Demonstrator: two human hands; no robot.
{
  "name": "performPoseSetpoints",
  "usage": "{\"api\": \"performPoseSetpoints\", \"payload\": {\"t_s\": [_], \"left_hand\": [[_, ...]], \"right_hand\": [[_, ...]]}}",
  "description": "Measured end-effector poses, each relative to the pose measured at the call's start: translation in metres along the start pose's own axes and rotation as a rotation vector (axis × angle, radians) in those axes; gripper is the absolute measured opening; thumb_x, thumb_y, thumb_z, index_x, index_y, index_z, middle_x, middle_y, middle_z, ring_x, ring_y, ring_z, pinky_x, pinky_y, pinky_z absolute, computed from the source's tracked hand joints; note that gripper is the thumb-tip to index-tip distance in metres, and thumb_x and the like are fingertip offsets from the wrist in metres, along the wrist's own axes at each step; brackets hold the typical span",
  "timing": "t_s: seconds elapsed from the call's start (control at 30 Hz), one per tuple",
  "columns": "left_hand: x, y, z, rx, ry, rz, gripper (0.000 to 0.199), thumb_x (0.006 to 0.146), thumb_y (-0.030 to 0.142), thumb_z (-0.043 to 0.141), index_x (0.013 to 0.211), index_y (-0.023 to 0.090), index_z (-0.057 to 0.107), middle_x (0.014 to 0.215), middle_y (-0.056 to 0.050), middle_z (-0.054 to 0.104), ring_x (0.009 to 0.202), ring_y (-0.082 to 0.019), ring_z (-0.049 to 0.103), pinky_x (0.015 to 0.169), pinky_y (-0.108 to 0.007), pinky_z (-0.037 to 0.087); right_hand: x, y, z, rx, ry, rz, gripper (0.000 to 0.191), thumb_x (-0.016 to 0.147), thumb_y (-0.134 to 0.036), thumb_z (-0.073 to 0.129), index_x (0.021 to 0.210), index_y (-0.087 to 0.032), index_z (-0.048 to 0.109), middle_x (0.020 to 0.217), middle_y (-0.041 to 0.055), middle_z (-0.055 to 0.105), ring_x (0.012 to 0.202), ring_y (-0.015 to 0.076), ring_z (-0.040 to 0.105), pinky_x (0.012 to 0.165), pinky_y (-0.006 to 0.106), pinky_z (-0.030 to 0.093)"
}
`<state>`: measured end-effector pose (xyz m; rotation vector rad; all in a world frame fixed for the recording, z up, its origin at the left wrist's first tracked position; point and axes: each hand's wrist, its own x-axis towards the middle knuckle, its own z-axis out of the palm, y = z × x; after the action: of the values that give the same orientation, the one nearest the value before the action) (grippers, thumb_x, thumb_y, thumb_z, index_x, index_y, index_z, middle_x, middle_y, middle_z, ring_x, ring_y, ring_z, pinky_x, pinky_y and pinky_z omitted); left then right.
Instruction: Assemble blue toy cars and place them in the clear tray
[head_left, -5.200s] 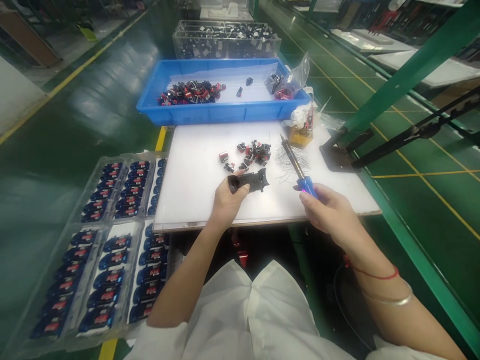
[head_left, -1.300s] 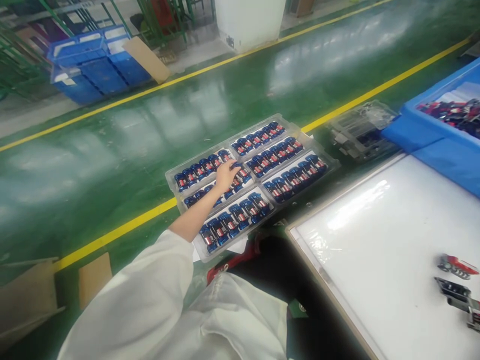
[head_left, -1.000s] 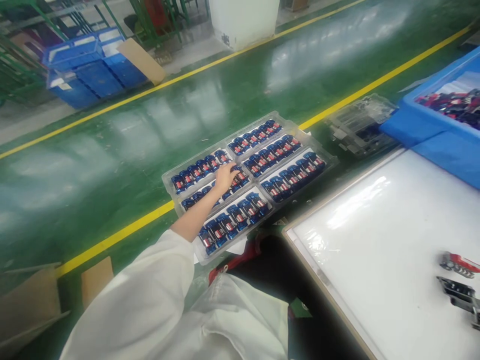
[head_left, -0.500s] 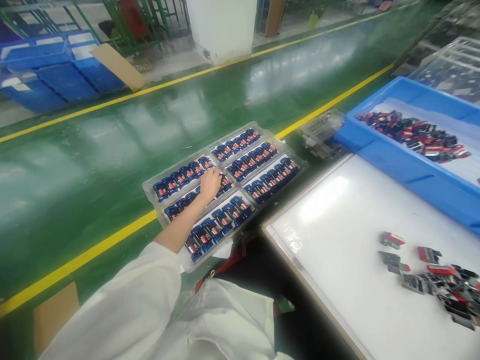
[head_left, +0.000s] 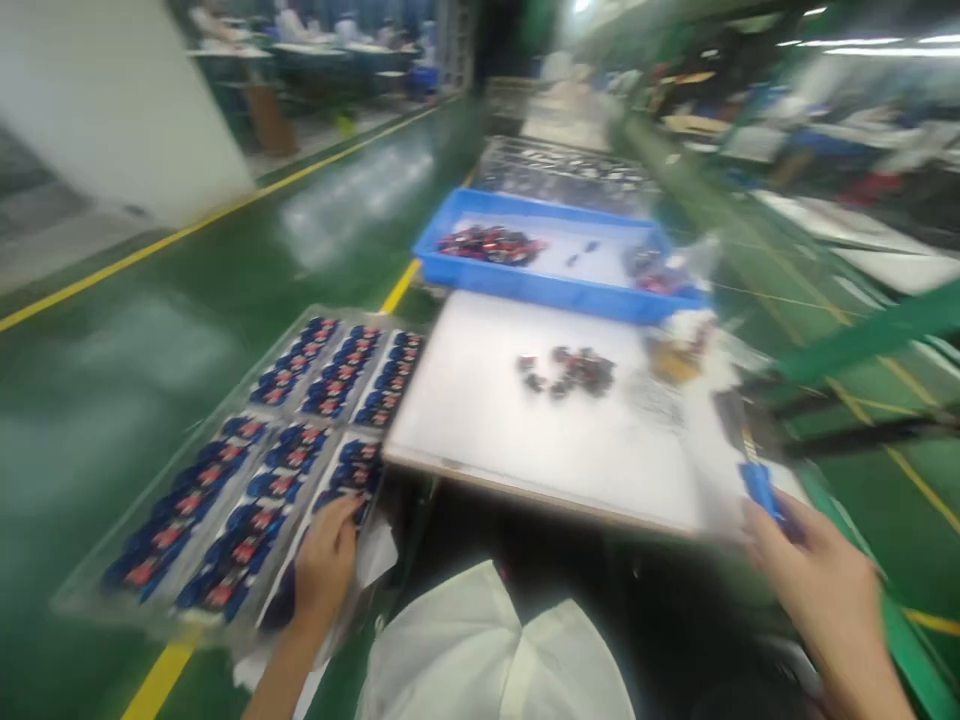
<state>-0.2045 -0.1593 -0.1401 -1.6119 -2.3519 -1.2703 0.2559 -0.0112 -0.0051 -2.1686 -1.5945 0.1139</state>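
My left hand (head_left: 327, 560) rests at the near right compartment of a clear tray (head_left: 289, 413) filled with rows of blue, black and red parts. Its fingers are bent over the parts, and blur hides what they hold, if anything. At the right edge of the white table, my right hand (head_left: 821, 575) is wrapped round the blue handle of a tool (head_left: 759, 484) with a thin metal shaft pointing up. On the white table (head_left: 480, 430) lies a small pile of dark and red parts (head_left: 583, 370).
Behind the table's work surface stands a blue bin (head_left: 540, 285) with a heap of red and dark pieces. A yellow item (head_left: 673, 362) and clear plastic lie at the table's right side. A green metal frame (head_left: 877, 325) runs along the right. People sit far back.
The view has swung to the right. My left hand has moved from the tray's middle to its near right compartment. My right hand with the blue-handled tool has come into view.
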Motion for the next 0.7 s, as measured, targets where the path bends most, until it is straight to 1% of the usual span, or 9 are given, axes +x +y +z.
{"api": "performPoseSetpoints", "payload": {"t_s": [0.03,0.07,0.17,0.2,0.37,0.43,0.5,0.6,0.7], "left_hand": [[-0.009,0.005,0.005,-0.032,-0.021,0.031,0.028,0.091,0.022,0.044,0.099,0.026,0.071,0.100,-0.005,0.075,0.100,-0.024,0.070,0.096,-0.042,0.055],[-0.017,0.010,0.010,-0.075,-0.064,0.070,0.028,0.090,0.021,0.045,0.100,0.027,0.071,0.100,-0.004,0.075,0.099,-0.024,0.071,0.096,-0.041,0.056],[-0.039,0.030,0.025,-0.180,-0.231,0.136,0.030,0.089,0.021,0.047,0.101,0.031,0.073,0.101,-0.002,0.076,0.096,-0.023,0.073,0.089,-0.039,0.061],[-0.047,0.039,0.030,-0.218,-0.235,0.136,0.031,0.089,0.022,0.045,0.097,0.032,0.074,0.097,-0.002,0.076,0.092,-0.023,0.074,0.085,-0.039,0.062],[-0.069,0.078,0.047,-0.442,-0.575,0.187,0.036,0.086,0.022,0.041,0.093,0.031,0.075,0.094,-0.007,0.076,0.089,-0.024,0.075,0.081,-0.035,0.063],[-0.072,0.088,0.052,-0.475,-0.712,0.218,0.038,0.082,0.021,0.041,0.094,0.035,0.075,0.094,-0.008,0.075,0.089,-0.026,0.075,0.080,-0.037,0.063],[-0.073,0.094,0.055,-0.470,-0.825,0.249,0.041,0.077,0.020,0.042,0.093,0.042,0.073,0.092,-0.007,0.074,0.089,-0.029,0.075,0.078,-0.041,0.063],[-0.070,0.095,0.059,-0.445,-0.904,0.297,0.044,0.073,0.019,0.042,0.091,0.047,0.071,0.089,-0.006,0.072,0.086,-0.031,0.075,0.074,-0.043,0.063],[-0.067,0.091,0.061,-0.399,-0.908,0.303,0.044,0.078,0.020,0.037,0.094,0.043,0.071,0.088,-0.009,0.070,0.084,-0.032,0.075,0.072,-0.045,0.062]], "right_hand": [[-0.002,0.004,-0.005,0.019,0.009,0.054,0.064,0.078,-0.057,0.044,0.115,-0.013,0.071,0.072,0.0133,0.069,0.068,0.0333,0.066,0.063,0.043,0.051],[-0.001,0.007,-0.009,0.031,0.016,0.070,0.065,0.076,-0.055,0.043,0.115,-0.012,0.071,0.075,0.0132,0.070,0.071,0.0338,0.065,0.066,0.044,0.051],[0.004,0.012,-0.017,0.014,0.033,0.060,0.062,0.078,-0.050,0.041,0.115,-0.009,0.072,0.094,0.0156,0.073,0.084,0.0337,0.066,0.074,0.041,0.049],[0.005,0.013,-0.018,-0.005,0.030,0.059,0.060,0.080,-0.048,0.041,0.116,-0.009,0.071,0.100,0.0163,0.072,0.088,0.0340,0.066,0.075,0.040,0.049],[0.008,0.011,-0.017,-0.093,-0.044,0.107,0.052,0.092,-0.045,0.041,0.127,-0.016,0.067,0.111,0.0156,0.071,0.098,0.0356,0.066,0.072,0.038,0.048],[0.014,0.005,-0.013,-0.110,-0.044,0.095,0.050,0.094,-0.041,0.042,0.130,-0.015,0.065,0.116,0.0165,0.070,0.103,0.0352,0.065,0.076,0.038,0.048],[0.021,-0.001,-0.009,-0.113,-0.031,0.074,0.048,0.095,-0.035,0.042,0.132,-0.011,0.063,0.121,0.0183,0.068,0.109,0.0347,0.063,0.081,0.037,0.048],[0.029,-0.002,-0.008,-0.107,-0.007,0.076,0.047,0.095,-0.029,0.043,0.133,-0.009,0.062,0.125,0.0202,0.066,0.113,0.0348,0.061,0.084,0.038,0.048],[0.024,0.009,-0.016,-0.123,-0.001,0.095,0.043,0.096,-0.029,0.045,0.130,-0.010,0.064,0.121,0.0210,0.067,0.111,0.0366,0.062,0.081,0.040,0.050]]}}
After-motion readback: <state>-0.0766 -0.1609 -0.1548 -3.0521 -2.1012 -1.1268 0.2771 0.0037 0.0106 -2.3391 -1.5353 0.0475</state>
